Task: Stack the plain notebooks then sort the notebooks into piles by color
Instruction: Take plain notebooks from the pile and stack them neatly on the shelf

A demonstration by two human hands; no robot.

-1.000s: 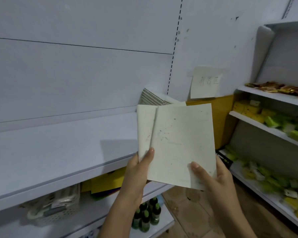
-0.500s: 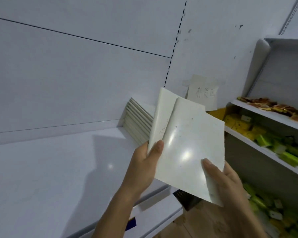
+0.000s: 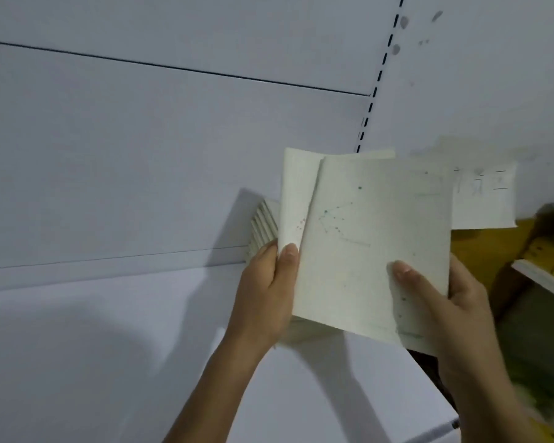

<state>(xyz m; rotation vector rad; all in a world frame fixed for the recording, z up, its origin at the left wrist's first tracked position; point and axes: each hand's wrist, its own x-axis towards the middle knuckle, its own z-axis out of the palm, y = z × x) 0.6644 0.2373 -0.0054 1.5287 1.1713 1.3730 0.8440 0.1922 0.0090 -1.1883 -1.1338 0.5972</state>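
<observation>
Head camera: the left hand [image 3: 264, 292] grips the rear notebook [image 3: 296, 190] at its lower edge, thumb on the cover. The right hand [image 3: 445, 305] pinches the front notebook [image 3: 375, 251], which overlaps it. Both are held above the white shelf [image 3: 109, 346], in front of a leaning stack of notebooks [image 3: 263, 228].

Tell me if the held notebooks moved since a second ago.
Yes: the notebooks rose against the wall's paper note, now overlapping its left edge.
</observation>
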